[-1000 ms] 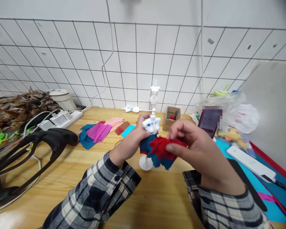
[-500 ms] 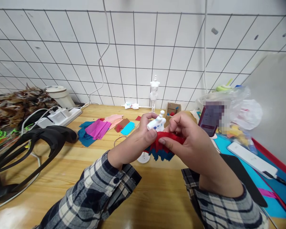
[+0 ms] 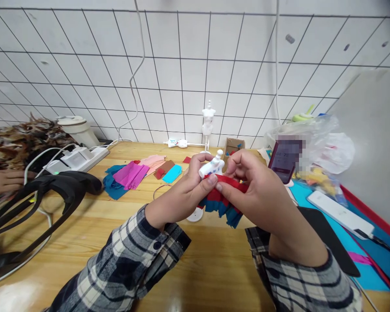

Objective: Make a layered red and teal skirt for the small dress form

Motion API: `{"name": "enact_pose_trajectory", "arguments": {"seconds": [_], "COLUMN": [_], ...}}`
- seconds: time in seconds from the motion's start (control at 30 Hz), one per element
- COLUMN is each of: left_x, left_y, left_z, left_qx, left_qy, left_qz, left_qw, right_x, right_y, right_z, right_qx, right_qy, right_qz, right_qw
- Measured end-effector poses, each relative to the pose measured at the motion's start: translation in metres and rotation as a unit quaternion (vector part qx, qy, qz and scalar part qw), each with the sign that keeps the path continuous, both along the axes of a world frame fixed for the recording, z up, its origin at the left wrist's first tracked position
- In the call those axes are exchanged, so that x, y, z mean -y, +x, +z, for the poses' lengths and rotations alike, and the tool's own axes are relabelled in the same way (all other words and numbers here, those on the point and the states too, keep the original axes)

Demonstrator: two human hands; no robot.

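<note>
A small white mannequin (image 3: 216, 165) with blue marks leans tilted in front of me. My left hand (image 3: 191, 184) is wrapped round its body, the thumb pressing on a pleated red and blue crepe paper strip (image 3: 222, 197) at the waist. My right hand (image 3: 251, 184) pinches the strip's red upper edge at the right, thumb in front and fingers curled behind. The blue fringe hangs below both hands. Under them shows the mannequin's round white base (image 3: 195, 214). The mannequin's lower body is hidden by my left hand and the paper.
Behind stand another white mannequin (image 3: 208, 121) and a cardboard box (image 3: 234, 146); one mannequin (image 3: 178, 143) lies down. Coloured paper pieces (image 3: 131, 175), a black headset frame (image 3: 45, 208) and a power strip (image 3: 81, 159) are left. Right are a phone (image 3: 285, 159) and white power bank (image 3: 340, 214). Another person's hand (image 3: 4, 182) is far left.
My right thumb has come closer to my left thumb along the red edge, and the blue fringe hangs lower on the right. Another person's hand has appeared at far left.
</note>
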State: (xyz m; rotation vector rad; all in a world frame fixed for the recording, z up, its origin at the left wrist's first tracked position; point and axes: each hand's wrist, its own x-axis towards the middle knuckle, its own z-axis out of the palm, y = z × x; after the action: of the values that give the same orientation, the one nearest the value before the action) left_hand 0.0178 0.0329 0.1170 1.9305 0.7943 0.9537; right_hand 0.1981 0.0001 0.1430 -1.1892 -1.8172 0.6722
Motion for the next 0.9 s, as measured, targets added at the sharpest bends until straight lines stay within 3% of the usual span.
{"name": "enact_pose_trajectory", "arguments": {"seconds": [0.23,0.57,0.73,0.9], "left_x": [-0.006,-0.009,-0.009,-0.009], "left_y": [-0.008,-0.009,-0.004,0.0], "left_z": [0.0,-0.007,-0.006,0.002], "left_qx": [0.047,0.169,0.234,0.287], "left_qy": [-0.043,-0.17,-0.245,-0.235], "left_qz": [0.034,0.0,-0.048,-0.058], "left_qw": [0.997,0.971,0.939,0.927], "right_x": [-0.004,-0.015,-0.018,-0.018], "right_y": [0.012,0.014,0.016,0.016], "right_z": [0.006,-0.002,-0.003,-0.004], "right_qx": [-0.011,-0.086,-0.098,-0.102], "right_qy": [-0.052,-0.039,-0.017,-0.005], "right_qz": [0.025,0.022,0.021,0.022], "right_qw": [0.998,0.995,0.995,0.995]}}
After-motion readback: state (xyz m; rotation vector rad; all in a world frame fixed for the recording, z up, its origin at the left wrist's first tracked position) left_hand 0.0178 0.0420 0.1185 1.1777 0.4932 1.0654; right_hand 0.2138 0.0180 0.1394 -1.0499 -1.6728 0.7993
